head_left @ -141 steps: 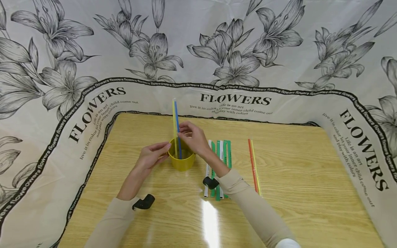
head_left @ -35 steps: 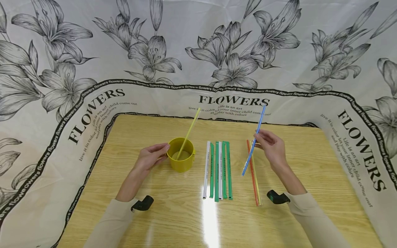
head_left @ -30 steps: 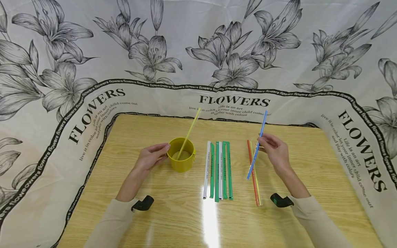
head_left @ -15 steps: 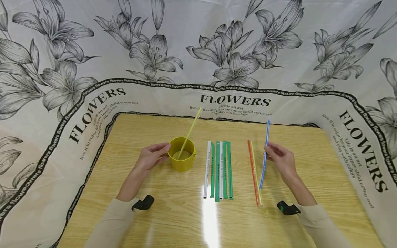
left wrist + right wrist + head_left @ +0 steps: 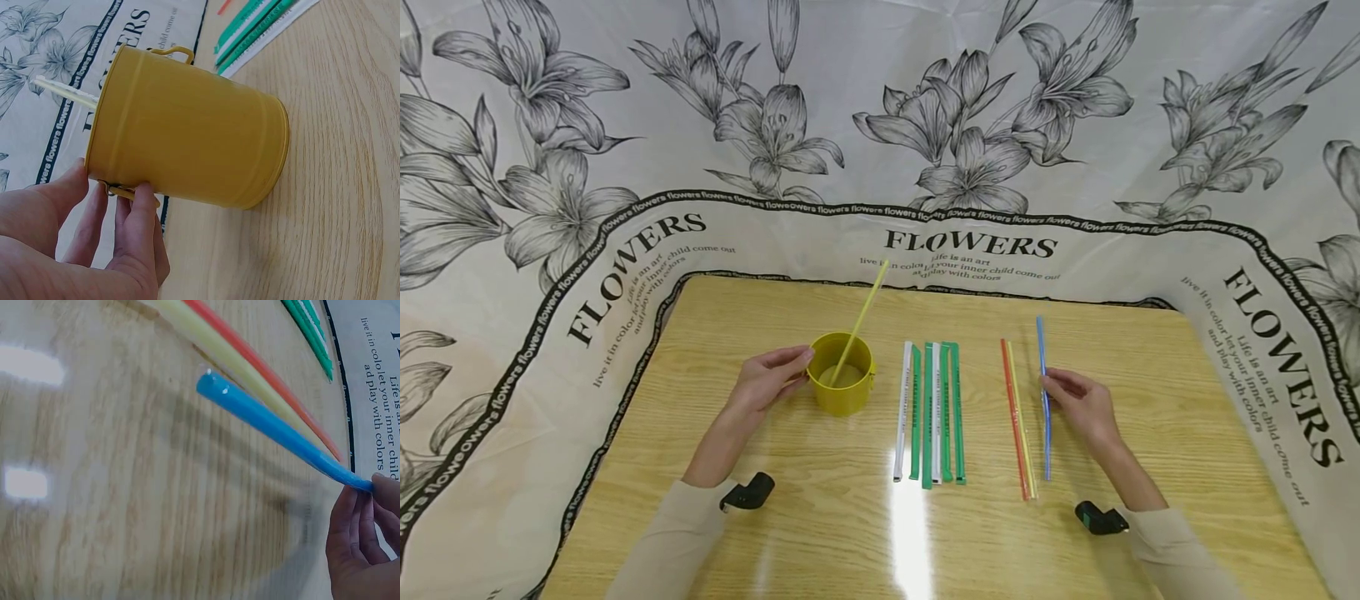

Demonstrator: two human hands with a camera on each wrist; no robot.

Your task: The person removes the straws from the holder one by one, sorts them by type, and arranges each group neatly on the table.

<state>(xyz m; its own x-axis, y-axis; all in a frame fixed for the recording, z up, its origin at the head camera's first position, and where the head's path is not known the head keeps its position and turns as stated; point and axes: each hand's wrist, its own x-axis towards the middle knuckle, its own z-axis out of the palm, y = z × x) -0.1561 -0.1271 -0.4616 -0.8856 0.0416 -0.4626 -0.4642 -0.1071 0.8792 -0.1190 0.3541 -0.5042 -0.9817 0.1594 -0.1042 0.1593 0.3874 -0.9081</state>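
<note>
Upright on the table stands a small yellow bucket point(image 5: 841, 400) with a yellow straw point(image 5: 867, 308) leaning inside it. My left hand point(image 5: 763, 383) holds the bucket at its left side; in the left wrist view the thumb is at the rim and the fingers are around the side handle point(image 5: 128, 192). My right hand point(image 5: 1086, 408) pinches a blue straw point(image 5: 1046, 433) near its middle, just right of a red straw point(image 5: 1015, 425) and another yellow straw point(image 5: 1024, 425). In the right wrist view the near end of the blue straw appears raised above the table, with a shadow below.
Several green point(image 5: 959, 425) and white point(image 5: 902, 417) paper-wrapped straws lie side by side between the bucket and the red straw. A floral printed cloth point(image 5: 820, 167) rises around the far and side edges of the wooden table point(image 5: 820, 533).
My right hand has taken the blue straw out of the bucket, carried it right past the red and yellow straws and lowered it beside them. The left hand has stayed at the bucket.
</note>
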